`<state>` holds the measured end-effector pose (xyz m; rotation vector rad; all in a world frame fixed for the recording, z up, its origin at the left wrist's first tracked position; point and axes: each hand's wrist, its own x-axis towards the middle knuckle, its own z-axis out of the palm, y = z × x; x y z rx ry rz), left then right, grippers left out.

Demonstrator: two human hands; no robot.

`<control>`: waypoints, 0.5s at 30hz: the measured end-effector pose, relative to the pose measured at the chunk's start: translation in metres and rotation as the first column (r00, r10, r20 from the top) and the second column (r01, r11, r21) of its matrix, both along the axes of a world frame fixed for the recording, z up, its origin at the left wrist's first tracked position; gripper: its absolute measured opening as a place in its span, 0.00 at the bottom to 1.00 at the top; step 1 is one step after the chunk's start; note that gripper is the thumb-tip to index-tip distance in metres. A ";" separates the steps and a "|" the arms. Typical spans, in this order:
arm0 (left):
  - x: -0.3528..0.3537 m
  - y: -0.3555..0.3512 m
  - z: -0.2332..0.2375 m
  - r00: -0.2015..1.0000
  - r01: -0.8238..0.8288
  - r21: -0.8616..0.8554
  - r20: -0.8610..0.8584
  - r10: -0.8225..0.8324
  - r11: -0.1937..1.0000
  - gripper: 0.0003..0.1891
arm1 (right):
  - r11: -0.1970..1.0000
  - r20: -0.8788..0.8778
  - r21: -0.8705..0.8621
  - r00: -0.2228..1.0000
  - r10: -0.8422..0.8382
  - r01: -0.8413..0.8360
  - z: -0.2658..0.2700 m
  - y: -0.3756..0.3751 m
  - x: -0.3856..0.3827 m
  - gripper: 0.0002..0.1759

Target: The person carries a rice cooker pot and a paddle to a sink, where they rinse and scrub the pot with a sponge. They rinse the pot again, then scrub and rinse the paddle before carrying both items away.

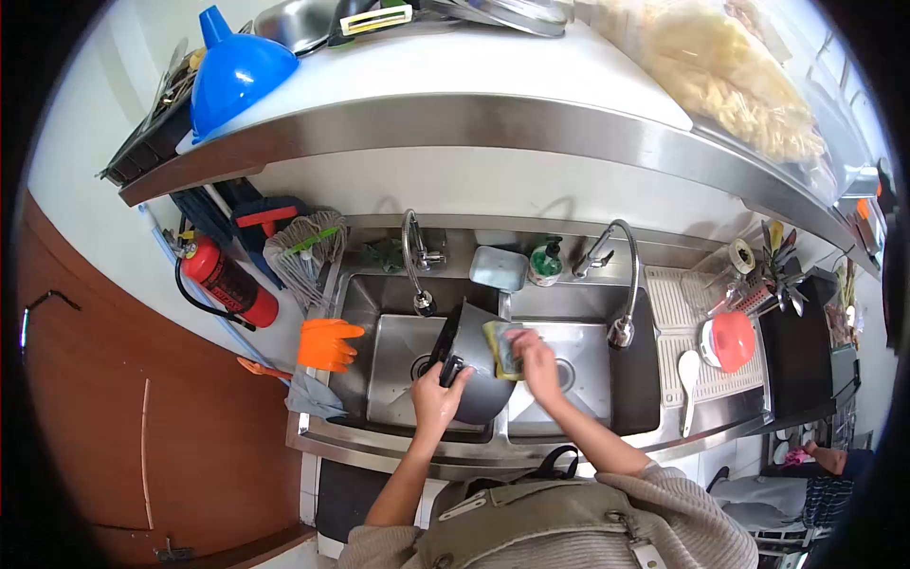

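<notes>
My left hand grips the black handle of a dark grey pot, holding it tilted over the divider between the two sink basins. My right hand presses a yellow-green sponge against the pot's rim and inner side. The left basin and right basin lie beneath, each with a curved tap above it.
An orange glove hangs over the sink's left edge. A soap bottle stands behind the sinks. A drainboard at right carries an orange lid and a white spoon. A red fire extinguisher and a mop lean at left.
</notes>
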<state>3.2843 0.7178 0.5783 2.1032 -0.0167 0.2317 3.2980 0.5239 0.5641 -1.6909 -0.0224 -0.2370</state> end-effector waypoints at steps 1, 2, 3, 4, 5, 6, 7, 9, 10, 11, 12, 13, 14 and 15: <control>-0.002 0.000 -0.001 1.000 0.006 -0.031 -0.012 -0.006 0.999 0.18 | 0.993 0.069 -0.112 0.997 0.029 -0.021 0.019 0.020 -0.004 0.08; -0.002 0.000 -0.002 1.000 0.009 -0.063 -0.021 -0.010 0.998 0.18 | 0.937 0.155 -0.349 0.984 0.085 -0.025 0.026 0.033 0.000 0.05; -0.004 -0.004 0.005 0.999 0.002 -0.086 0.050 0.002 0.996 0.16 | 0.828 0.225 -0.561 0.962 0.155 -0.002 0.031 0.043 0.003 0.05; -0.005 -0.002 0.003 1.000 -0.021 -0.113 0.004 0.022 0.993 0.16 | 0.721 0.239 -0.691 0.956 0.168 0.046 0.036 0.048 0.006 0.13; -0.008 0.000 -0.001 0.998 -0.044 -0.140 -0.041 0.038 0.989 0.17 | 0.727 0.242 -0.685 0.955 0.171 0.044 0.036 0.048 0.016 0.13; -0.013 0.000 -0.004 0.998 -0.047 -0.133 -0.039 0.042 0.990 0.17 | 0.795 0.225 -0.606 0.959 0.171 0.001 0.033 0.042 0.032 0.17; -0.019 0.001 -0.007 0.999 -0.037 -0.119 0.008 0.038 0.992 0.17 | 0.854 0.207 -0.519 0.963 0.170 -0.039 0.028 0.034 0.049 0.20; -0.023 0.005 -0.006 0.998 -0.022 -0.100 0.052 0.027 0.995 0.17 | 0.850 0.065 -0.501 0.972 0.227 -0.165 -0.003 0.007 0.083 0.22; -0.027 0.007 -0.001 0.997 -0.006 -0.119 0.074 0.015 0.993 0.16 | 0.862 -0.156 -0.349 0.930 0.334 -0.368 -0.021 -0.006 0.099 0.22; -0.031 0.007 0.002 0.996 0.011 -0.140 0.094 0.002 0.990 0.15 | 0.839 -0.348 -0.151 0.822 0.450 -0.523 -0.039 -0.017 0.108 0.22; -0.031 0.008 0.005 0.994 -0.010 -0.182 0.102 0.029 0.983 0.15 | 0.842 -0.354 -0.150 0.823 0.444 -0.519 -0.053 -0.025 0.112 0.22; -0.030 0.015 0.011 0.999 -0.028 -0.206 0.025 0.034 0.978 0.12 | 0.837 -0.482 0.021 0.728 0.487 -0.546 -0.066 -0.033 0.115 0.22; -0.028 0.020 0.008 0.998 -0.059 -0.248 0.020 0.066 0.967 0.12 | 0.821 -0.582 0.192 0.611 0.536 -0.537 -0.071 -0.039 0.115 0.23; -0.023 0.025 0.003 0.995 -0.091 -0.291 0.019 0.101 0.952 0.12 | 0.825 -0.581 0.185 0.617 0.531 -0.535 -0.071 -0.041 0.103 0.23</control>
